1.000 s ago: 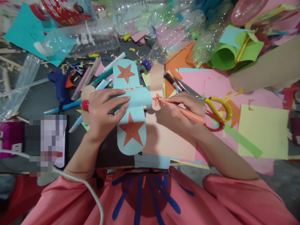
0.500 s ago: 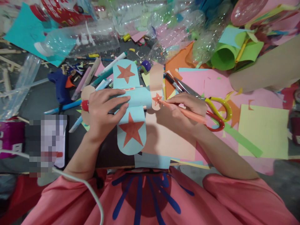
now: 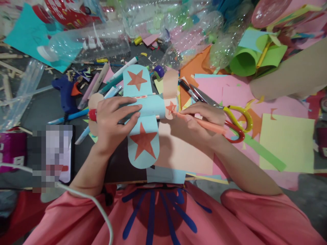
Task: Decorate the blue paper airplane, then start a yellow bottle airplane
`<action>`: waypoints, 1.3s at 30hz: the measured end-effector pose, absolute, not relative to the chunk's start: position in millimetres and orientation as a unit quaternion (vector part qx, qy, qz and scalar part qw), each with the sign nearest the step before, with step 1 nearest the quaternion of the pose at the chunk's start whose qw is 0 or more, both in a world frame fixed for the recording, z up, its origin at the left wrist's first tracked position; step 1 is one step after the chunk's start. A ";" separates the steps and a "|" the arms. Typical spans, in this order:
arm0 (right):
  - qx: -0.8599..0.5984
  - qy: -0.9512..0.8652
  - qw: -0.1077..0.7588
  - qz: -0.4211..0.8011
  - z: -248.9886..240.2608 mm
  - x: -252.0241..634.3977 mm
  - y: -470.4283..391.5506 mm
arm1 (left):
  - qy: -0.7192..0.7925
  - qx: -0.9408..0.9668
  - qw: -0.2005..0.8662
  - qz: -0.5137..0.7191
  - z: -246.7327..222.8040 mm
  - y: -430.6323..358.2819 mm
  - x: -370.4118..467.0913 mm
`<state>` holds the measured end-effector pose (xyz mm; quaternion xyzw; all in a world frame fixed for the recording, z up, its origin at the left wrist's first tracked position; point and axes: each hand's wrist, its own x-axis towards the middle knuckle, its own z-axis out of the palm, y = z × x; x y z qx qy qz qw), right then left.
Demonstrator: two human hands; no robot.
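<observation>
A light blue paper airplane model (image 3: 150, 106) lies sideways in front of me, with a red-orange star on each rounded wing. Its peach paper tail (image 3: 170, 83) carries a smaller star (image 3: 171, 108), partly filled in. My left hand (image 3: 114, 117) rests over the nose end of the body, fingers wrapped on it, beside a red cap (image 3: 92, 115) and a peach propeller (image 3: 95, 101). Between the fingers of my right hand (image 3: 204, 117) is an orange marker (image 3: 208, 125), its tip touching the small star.
Scissors (image 3: 238, 119) with yellow and red handles lie beyond my right hand. Several markers and a blue glue gun (image 3: 65, 93) are at left, near a phone (image 3: 66, 153). Clear plastic bottles (image 3: 87, 42) line the back; coloured paper (image 3: 286, 143) covers the right.
The marker tip has shifted very slightly on the small star. My left hand and the airplane model stay in place.
</observation>
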<state>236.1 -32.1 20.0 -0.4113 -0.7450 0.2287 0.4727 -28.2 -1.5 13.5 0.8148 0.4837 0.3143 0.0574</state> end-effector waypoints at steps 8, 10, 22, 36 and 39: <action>-0.402 -0.741 0.488 0.227 19.7 235.9 -31.5 | 0.489 0.812 0.067 0.312 14.5 -1.6 -27.7; -0.400 -0.748 0.481 0.221 19.7 236.1 -31.5 | 0.493 0.810 0.063 0.310 15.0 -1.7 -27.3; -0.411 -0.729 0.503 0.216 16.9 236.9 -32.6 | 0.480 0.815 0.057 0.319 15.4 -1.2 -26.9; -0.398 -0.731 0.512 0.212 15.7 226.9 -30.8 | 0.492 0.810 0.067 0.312 14.8 -1.0 -27.1; -0.396 -0.736 0.504 0.216 16.1 226.9 -31.0 | 0.484 0.811 0.064 0.321 15.0 -1.0 -27.0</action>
